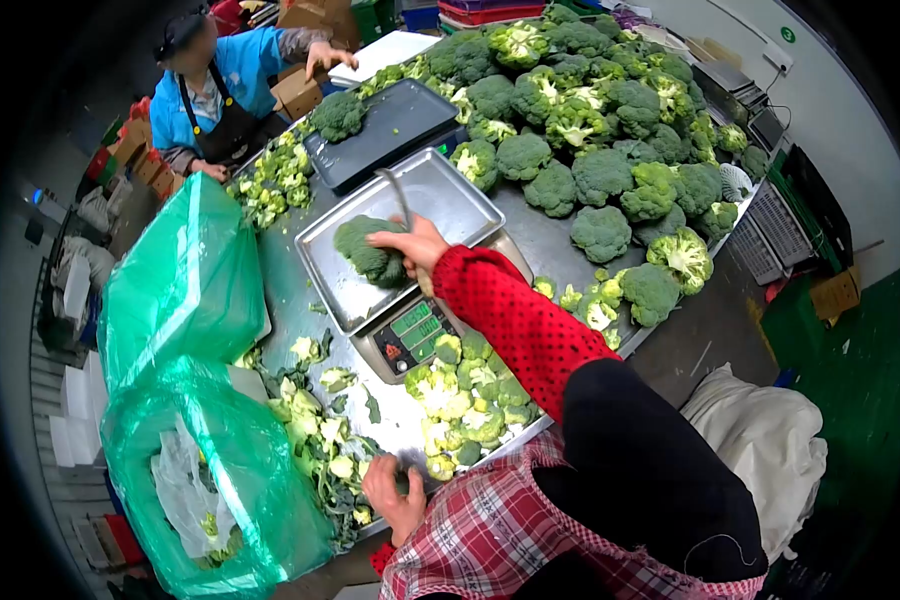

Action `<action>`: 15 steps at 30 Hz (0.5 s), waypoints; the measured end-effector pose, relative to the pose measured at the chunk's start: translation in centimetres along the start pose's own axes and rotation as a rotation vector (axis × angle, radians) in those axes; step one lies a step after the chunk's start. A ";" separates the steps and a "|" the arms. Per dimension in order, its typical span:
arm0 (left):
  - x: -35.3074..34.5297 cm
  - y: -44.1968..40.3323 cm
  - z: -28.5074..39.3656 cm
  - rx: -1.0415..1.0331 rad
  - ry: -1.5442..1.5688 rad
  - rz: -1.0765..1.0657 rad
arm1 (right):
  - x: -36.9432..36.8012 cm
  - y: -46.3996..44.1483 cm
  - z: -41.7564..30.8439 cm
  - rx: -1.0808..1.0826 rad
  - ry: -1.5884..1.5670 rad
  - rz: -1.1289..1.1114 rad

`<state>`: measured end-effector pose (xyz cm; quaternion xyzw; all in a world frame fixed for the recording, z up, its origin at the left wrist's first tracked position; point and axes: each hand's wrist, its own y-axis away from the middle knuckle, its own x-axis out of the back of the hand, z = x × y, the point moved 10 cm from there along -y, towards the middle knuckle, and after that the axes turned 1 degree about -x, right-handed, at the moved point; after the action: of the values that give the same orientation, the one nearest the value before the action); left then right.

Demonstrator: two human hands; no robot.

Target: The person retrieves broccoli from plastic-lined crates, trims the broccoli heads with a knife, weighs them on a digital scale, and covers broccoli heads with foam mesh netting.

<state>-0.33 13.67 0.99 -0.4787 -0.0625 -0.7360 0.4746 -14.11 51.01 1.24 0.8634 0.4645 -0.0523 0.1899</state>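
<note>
My right hand (417,247) is closed around a knife (398,195) whose narrow, curved blade points away from me. Its fingers also rest on a broccoli head (368,248) in the shallow metal tray (460,200). Beneath that tray is a digital scale (410,335) with green displays. At the near table edge, my left hand (395,497) is loosely bent, thumb and fingers apart, with nothing visible in it. It lies beside leaf and stem trimmings (315,425). Pale-cut broccoli pieces (470,395) are heaped between the scale and my body.
A large broccoli pile (590,110) covers the far right of the metal table. Past my tray lies a dark tray (390,130) with one broccoli head (337,116). Green plastic bags (185,290) line containers on the left. Across the table stands another person (225,95) in blue.
</note>
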 end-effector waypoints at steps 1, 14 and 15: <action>-0.4 -0.2 0.4 -0.029 0.015 -0.022 | 1.0 0.5 1.3 -0.052 -0.269 -0.034; 3.1 -2.2 0.5 -0.002 -0.019 0.059 | 24.5 2.9 -18.5 0.438 -0.626 0.323; 4.9 -3.3 1.0 -0.038 -0.082 0.085 | 22.5 2.8 -19.3 0.425 -0.500 0.300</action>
<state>-2.66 12.86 6.47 -0.5196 -0.0477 -0.6960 0.4933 -0.79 74.54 13.84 0.9027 0.2503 -0.3290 0.1193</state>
